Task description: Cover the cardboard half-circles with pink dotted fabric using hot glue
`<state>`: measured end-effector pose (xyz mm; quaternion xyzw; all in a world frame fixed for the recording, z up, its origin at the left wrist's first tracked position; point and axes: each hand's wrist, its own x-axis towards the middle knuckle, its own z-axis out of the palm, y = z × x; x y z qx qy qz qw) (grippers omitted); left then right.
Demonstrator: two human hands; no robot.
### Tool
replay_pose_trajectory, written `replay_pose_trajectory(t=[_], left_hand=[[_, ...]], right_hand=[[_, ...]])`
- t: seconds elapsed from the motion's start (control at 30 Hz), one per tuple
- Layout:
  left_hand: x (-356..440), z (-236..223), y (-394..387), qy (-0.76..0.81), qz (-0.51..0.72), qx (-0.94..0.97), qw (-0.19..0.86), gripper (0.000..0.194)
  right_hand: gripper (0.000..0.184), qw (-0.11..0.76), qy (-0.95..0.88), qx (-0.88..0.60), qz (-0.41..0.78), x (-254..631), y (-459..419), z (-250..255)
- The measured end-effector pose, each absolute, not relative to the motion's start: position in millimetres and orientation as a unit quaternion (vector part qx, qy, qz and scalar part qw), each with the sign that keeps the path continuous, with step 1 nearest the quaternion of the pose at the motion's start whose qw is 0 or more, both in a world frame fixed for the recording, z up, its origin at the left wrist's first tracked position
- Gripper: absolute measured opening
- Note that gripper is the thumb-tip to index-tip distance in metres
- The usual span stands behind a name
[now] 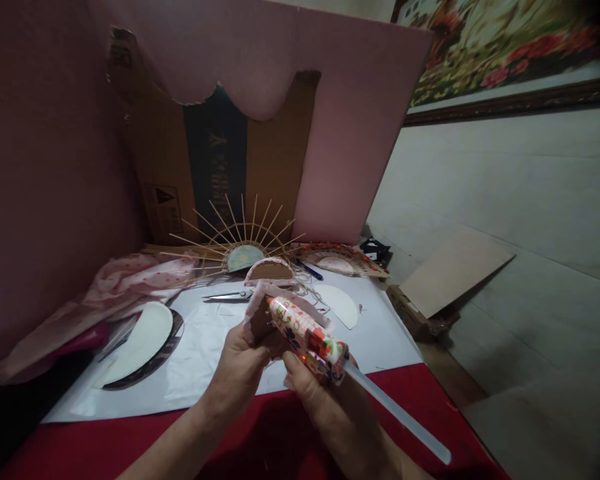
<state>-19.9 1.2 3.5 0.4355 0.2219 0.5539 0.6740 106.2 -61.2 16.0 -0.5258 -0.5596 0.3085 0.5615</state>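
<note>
My left hand pinches a piece of cardboard with pink fabric folded over its edge. Wrapped round a patterned hot glue gun is my right hand. The gun's orange nozzle points at the cardboard, but I cannot tell whether it touches. From the gun's back a long translucent glue stick sticks out to the lower right. Just beyond my hands lies a half-round cardboard piece edged in pink fabric. Scissors rest beside it, their handles partly hidden.
A fan of thin sticks stands at the back, with a red-trimmed fan to its right. White half-rounds lie left and right. Dotted pink fabric is heaped at left. Cut cardboard leans behind.
</note>
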Motion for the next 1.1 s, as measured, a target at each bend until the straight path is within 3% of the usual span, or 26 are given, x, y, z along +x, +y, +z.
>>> replay_pose_trajectory(t=[0.2, 0.37, 0.67, 0.87, 1.1], left_hand=[[-20.8, 7.3, -0.4, 0.216, 0.553, 0.426, 0.682, 0.016], [-18.6, 11.9, -1.1, 0.216, 0.549, 0.419, 0.691, 0.022], [-20.6, 6.5, 2.2, 0.214, 0.546, 0.429, 0.687, 0.017], [-20.4, 8.3, -1.5, 0.225, 0.546, 0.422, 0.688, 0.010], [-19.2, 8.3, 0.0, 0.224, 0.548, 0.414, 0.692, 0.019]], right_hand=[[0.026, 0.551, -0.594, -0.487, 0.327, 99.3, -64.7, 38.0], [0.028, 0.562, -0.542, -0.530, 0.331, 98.0, -66.7, 26.4], [0.020, 0.530, -0.600, -0.497, 0.336, 101.2, -57.3, 24.4], [0.032, 0.536, -0.543, -0.536, 0.362, 101.0, -62.2, 13.9], [0.043, 0.548, -0.496, -0.566, 0.363, 102.6, -65.7, 8.4]])
